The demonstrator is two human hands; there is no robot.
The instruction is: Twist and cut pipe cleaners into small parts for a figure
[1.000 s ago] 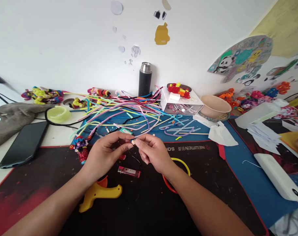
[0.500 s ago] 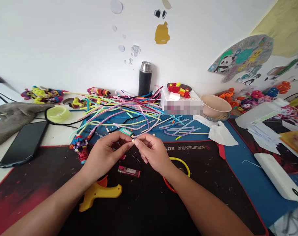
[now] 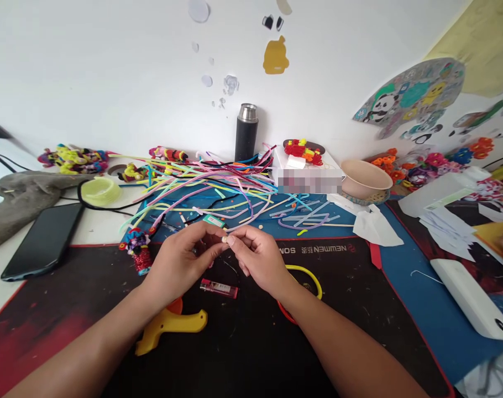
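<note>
Between the fingertips of both hands is a tiny cream-coloured piece, too small to name. My left hand pinches it from the left with thumb and index finger. My right hand closes on it from the right, the thumb pressed over it. A thin dark string trails down beneath the hands. Just below lies a pink lighter on the black mat. A small doll of pipe cleaners lies left of my left hand, and a yellow hot glue gun lies near my left forearm.
Behind the hands spreads a heap of coloured pipe cleaners, with a black thermos by the wall. A phone lies at left. A beige bowl and crumpled tissue are at right. A yellow-red ring lies under my right forearm.
Both hands stay together at nearly the same spot, with small finger movements around the cream piece. The whole view has shifted slightly.
</note>
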